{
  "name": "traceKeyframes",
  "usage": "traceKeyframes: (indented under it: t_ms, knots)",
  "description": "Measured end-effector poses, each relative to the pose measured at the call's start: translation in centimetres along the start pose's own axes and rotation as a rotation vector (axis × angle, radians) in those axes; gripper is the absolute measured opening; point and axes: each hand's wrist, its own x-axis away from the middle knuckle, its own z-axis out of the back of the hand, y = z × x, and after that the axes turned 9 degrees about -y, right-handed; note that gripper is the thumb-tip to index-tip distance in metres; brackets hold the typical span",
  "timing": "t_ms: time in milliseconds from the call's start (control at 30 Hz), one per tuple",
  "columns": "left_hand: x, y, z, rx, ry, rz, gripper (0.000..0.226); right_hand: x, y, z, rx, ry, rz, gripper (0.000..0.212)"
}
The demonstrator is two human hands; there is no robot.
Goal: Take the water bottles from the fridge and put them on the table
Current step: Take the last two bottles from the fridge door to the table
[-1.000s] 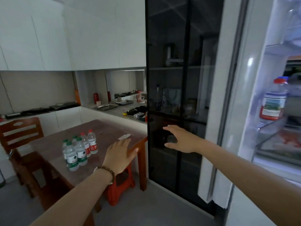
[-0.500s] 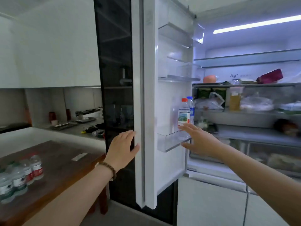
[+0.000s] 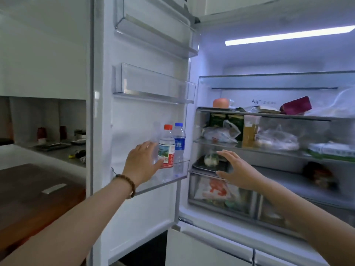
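- The fridge [image 3: 249,60] fills the right of the frame, lit inside, with bagged food on its shelves.
- Its door [image 3: 138,116] stands open through the centre, with clear shelves up its inner face.
- The table [image 3: 28,198] shows as dark wood at the lower left, well apart from the bottles.
- The lowest door shelf [image 3: 169,177], at centre frame, holds the water bottles upright.
- The red-capped bottle [image 3: 166,148] stands in front, with the blue-capped bottle [image 3: 179,139] just beside it on the right. A fainter clear shape to the left may be a third bottle, but I cannot tell.
- The left hand [image 3: 143,162], with a bead bracelet on the wrist, is spread at the red-capped bottle. Its thumb is at the label and nothing is gripped yet.
- The right hand [image 3: 238,169] hovers right of centre in front of the fridge shelves, fingers straight and apart, holding nothing.
- Handling: both bottles look full, so each is probably moderately heavy for its size. Thin plastic gives under a squeeze, and a cold bottle may be damp and slippery.
- The best hold is likely around the labelled middle, where the body is widest. Each bottle then needs lifting straight up over the shelf's front wall before it comes out.
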Motion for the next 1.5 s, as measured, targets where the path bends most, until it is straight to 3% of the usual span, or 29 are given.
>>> traceKeyframes:
  t_ms: [167, 300, 700, 967, 1133, 1300, 1500]
  knots:
    - [-6.1, -0.1, -2.5, 0.341, 0.000, 0.191, 0.061, -5.7, 1.6, -0.8, -0.277, 0.062, 0.020, 0.069]
    - [-10.7, -0.8, -4.5, 0.605, -0.008, 0.270, 0.069, -10.4, 1.6, -1.2, -0.356, 0.084, 0.072, 0.063]
    - [-16.6, 0.0, -7.5, 0.639, 0.085, 0.240, 0.037, -22.8, -0.7, -1.6, -0.627, 0.173, 0.349, 0.061]
    - [-17.1, 0.9, -9.4, 0.662, 0.353, 0.330, 0.025, -27.2, 0.4, -3.9, -1.007, 0.000, 0.456, 0.046]
    - [-16.7, 1.5, -10.1, 0.698, 0.502, 0.374, 0.031, -27.9, 0.1, -4.6, -1.115, -0.001, 0.502, 0.043]
    - [-16.0, 2.8, -10.3, 0.682, 0.586, 0.419, 0.020, -27.1, -0.4, -4.6, -1.299, 0.001, 0.644, 0.010]
    - [-15.3, 4.7, -10.3, 0.704, 0.768, 0.431, 0.010, -25.7, 0.0, -5.3, -1.457, 0.010, 0.747, 0.004]
